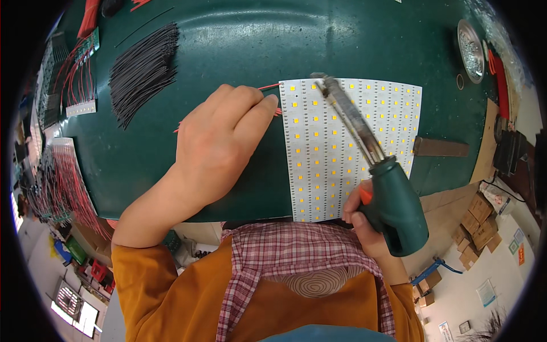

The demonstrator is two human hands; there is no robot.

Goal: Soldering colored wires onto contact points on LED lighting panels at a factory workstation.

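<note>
A white LED panel point(309, 171) with rows of yellow chips lies at the near edge of the green table. Beside its upper left corner, my left hand point(219, 137) is closed with the fingers pinched on thin red wires point(270, 86); their ends stick out on both sides, one reaching the panel's edge. My right hand point(364, 228) grips a dark green soldering gun point(399, 205) with an orange trigger. Its metal tip extends over the panel's top edge, blurred; I cannot tell whether it touches.
Black wires point(145, 71) form a pile at the far left. Boards with red wires point(74, 176) lie along the left side. A metal bowl point(470, 51) stands at the far right, above a flat brown strip point(441, 147). Cardboard boxes point(480, 225) sit on the floor.
</note>
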